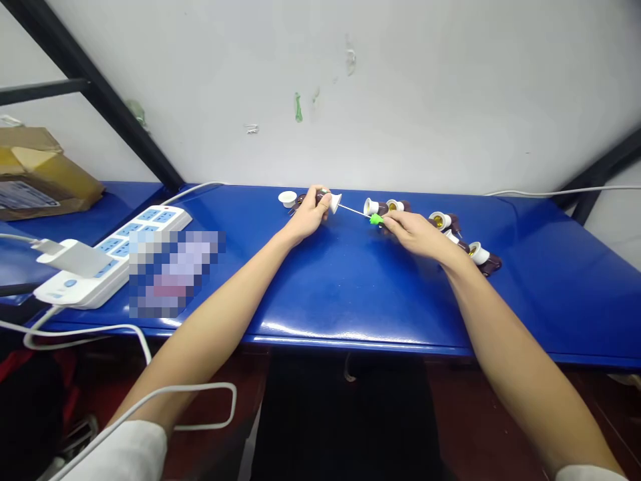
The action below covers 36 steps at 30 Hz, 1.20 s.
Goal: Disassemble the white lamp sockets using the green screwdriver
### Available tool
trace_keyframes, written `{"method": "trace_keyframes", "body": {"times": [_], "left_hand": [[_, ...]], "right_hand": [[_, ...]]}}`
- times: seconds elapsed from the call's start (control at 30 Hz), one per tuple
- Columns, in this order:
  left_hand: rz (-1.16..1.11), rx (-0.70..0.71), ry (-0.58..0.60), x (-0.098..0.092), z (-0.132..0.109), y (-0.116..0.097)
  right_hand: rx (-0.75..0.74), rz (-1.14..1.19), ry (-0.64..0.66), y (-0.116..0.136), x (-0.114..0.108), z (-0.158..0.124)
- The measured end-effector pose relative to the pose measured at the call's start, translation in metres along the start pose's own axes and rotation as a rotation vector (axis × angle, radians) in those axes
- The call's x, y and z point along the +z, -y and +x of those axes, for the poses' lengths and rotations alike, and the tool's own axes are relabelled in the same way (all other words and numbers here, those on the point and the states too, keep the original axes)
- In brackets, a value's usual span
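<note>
At the left of the blue worktop [350, 294] we see a white power strip [120, 247]. Near the wall a small white cap [287, 198] lies just beside our left hand [310, 215], whose grip is closed around a brown lamp socket [334, 201]. A thin screwdriver [374, 218] reaches from this socket's white mouth to our right hand [413, 234], whose grip pinches the green handle, and further right more sockets [478, 254] lie in a row.
</note>
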<state>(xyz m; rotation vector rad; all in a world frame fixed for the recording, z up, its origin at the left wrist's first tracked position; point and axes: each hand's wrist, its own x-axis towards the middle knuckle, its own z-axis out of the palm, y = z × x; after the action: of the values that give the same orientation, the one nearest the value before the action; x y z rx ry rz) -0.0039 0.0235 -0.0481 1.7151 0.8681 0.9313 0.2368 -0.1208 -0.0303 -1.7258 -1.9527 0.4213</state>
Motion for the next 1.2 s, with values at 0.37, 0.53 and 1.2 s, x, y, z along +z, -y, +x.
{"method": "trace_keyframes", "body": {"times": [0.37, 0.53, 1.2], "left_hand": [[-0.048, -0.001, -0.001, -0.001, 0.001, -0.001], [-0.044, 0.000, 0.011, 0.000, 0.001, 0.001], [-0.100, -0.083, -0.010, 0.006, -0.014, -0.005]], "right_hand": [[-0.005, -0.027, -0.013, 0.000, 0.006, 0.001], [-0.087, 0.043, -0.084, -0.002, 0.002, 0.001], [0.075, 0.053, -0.014, -0.010, 0.009, -0.006]]}}
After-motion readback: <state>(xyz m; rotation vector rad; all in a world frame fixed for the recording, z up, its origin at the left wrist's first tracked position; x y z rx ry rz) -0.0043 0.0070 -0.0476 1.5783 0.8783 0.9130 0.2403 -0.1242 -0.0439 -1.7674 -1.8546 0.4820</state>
